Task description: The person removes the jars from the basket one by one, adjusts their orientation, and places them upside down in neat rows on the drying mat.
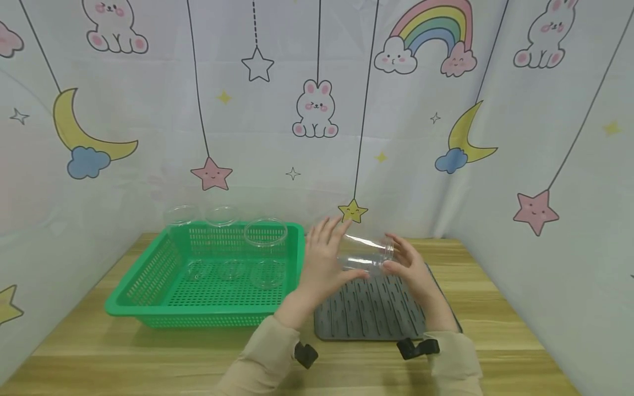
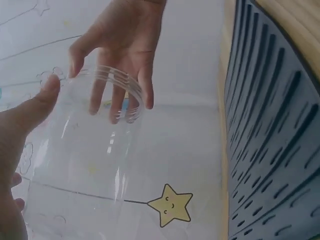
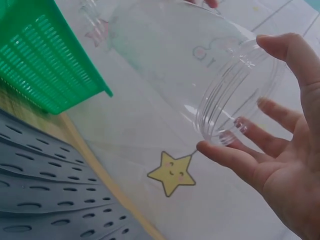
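Clear jar (image 1: pixel 365 254) held in the air by two hands, above the far part of a grey mat. It lies tipped on its side, its open threaded mouth toward the person's right. The left hand (image 1: pixel 322 264) grasps the body, thumb opposed to the fingers; the right hand (image 1: pixel 413 269) grips about the mouth, its fingers and thumb spread round the rim.

The surface (image 1: pixel 178 357) is pale, yellowish wood grain, with streaks running from side to side. On its left stands a green basket (image 1: pixel 198 309) with perforated walls and floor; three clear jars (image 1: pixel 266 256) stand upright in it, their rims above its back wall. To the basket's right lies the mat (image 1: pixel 366 311), ridged and slotted, with rounded near corners; the left hand and forearm cover part of the space between the two.

White cloth (image 1: pixel 277 148) encloses the surface at the back and both sides, softly creased, printed with rabbits, moons on blue clouds, stars on strings and, at upper right, a rainbow (image 1: pixel 436 27). Beige sleeves (image 1: pixel 264 352) cover the person's forearms; a dark band (image 1: pixel 418 348) shows at each cuff.
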A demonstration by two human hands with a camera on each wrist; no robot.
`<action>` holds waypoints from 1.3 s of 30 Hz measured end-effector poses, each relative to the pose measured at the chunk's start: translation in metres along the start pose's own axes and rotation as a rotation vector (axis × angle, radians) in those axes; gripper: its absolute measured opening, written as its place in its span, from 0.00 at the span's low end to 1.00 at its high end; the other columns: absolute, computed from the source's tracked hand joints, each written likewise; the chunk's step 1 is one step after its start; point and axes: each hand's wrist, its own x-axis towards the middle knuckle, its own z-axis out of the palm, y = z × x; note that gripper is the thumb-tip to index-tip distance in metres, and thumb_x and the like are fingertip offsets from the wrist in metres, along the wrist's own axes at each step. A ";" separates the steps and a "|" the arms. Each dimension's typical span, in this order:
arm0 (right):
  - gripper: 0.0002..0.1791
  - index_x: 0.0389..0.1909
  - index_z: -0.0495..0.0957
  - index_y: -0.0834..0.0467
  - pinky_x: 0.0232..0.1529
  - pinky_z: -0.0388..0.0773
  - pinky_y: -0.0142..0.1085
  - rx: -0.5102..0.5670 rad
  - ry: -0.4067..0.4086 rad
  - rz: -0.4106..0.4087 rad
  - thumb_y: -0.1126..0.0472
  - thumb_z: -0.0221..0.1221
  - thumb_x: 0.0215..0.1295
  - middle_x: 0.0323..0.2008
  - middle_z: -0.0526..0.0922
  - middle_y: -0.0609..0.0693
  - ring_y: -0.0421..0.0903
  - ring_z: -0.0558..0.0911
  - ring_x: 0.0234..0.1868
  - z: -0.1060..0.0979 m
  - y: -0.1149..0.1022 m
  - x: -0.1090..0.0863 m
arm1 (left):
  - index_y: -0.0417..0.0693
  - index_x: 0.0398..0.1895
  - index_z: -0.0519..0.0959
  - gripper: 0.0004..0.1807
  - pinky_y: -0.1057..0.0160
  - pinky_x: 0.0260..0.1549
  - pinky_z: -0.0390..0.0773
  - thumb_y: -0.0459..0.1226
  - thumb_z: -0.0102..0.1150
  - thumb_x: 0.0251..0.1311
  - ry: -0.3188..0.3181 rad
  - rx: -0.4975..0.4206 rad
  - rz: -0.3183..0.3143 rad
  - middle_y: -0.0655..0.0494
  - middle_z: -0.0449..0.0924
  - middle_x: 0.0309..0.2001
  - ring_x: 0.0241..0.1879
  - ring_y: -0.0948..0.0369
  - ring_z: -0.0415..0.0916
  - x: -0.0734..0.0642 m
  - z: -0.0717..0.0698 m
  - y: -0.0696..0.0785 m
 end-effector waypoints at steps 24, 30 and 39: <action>0.31 0.69 0.60 0.50 0.51 0.82 0.36 0.293 0.087 -0.149 0.67 0.53 0.67 0.60 0.71 0.43 0.39 0.76 0.58 0.008 0.000 0.005 | 0.46 0.78 0.40 0.76 0.46 0.72 0.57 0.58 0.79 0.27 0.162 -1.480 -0.771 0.40 0.47 0.77 0.75 0.41 0.48 -0.002 0.002 -0.017; 0.33 0.73 0.56 0.54 0.52 0.82 0.37 0.308 0.081 -0.133 0.67 0.52 0.68 0.64 0.67 0.49 0.40 0.75 0.60 0.014 0.000 0.007 | 0.43 0.78 0.43 0.75 0.42 0.73 0.52 0.56 0.80 0.27 0.165 -1.676 -0.779 0.38 0.47 0.76 0.75 0.40 0.47 -0.001 0.006 -0.013; 0.34 0.73 0.55 0.54 0.52 0.82 0.37 0.315 0.092 -0.118 0.70 0.49 0.66 0.66 0.64 0.54 0.41 0.74 0.60 0.020 -0.003 0.006 | 0.41 0.77 0.46 0.68 0.40 0.72 0.53 0.49 0.80 0.35 0.196 -1.720 -0.797 0.37 0.51 0.75 0.74 0.39 0.49 -0.001 0.009 -0.008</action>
